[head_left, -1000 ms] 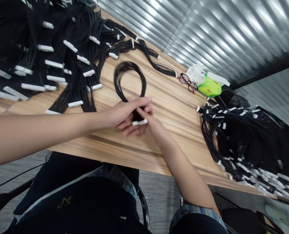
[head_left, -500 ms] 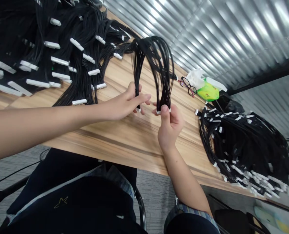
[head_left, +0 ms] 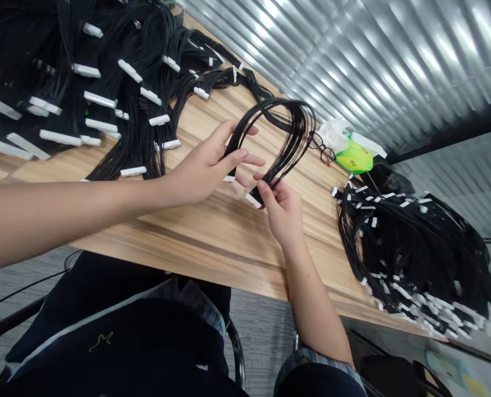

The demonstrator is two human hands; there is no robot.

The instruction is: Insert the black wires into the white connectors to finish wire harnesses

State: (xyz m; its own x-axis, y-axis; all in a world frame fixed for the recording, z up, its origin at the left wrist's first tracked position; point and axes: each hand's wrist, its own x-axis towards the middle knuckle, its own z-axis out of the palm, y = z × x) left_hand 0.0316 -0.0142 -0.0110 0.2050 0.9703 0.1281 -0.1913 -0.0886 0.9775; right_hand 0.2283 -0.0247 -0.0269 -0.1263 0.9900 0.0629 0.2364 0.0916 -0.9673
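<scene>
Head view: my left grip [head_left: 206,171] and right grip [head_left: 282,215] are pinching a cable loop [head_left: 289,129], more cables [head_left: 142,71] lying at 10 o'clock.

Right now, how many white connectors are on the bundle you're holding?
2: one white connector below the left hand, another white connector in the right hand; more may be hidden.

A bundle of thin black wires [head_left: 289,122] is bent into an arch, its ends gathered in the left hand [head_left: 204,171] and right hand [head_left: 282,212]. White connectors [head_left: 252,200] are fitted at both ends.
</scene>
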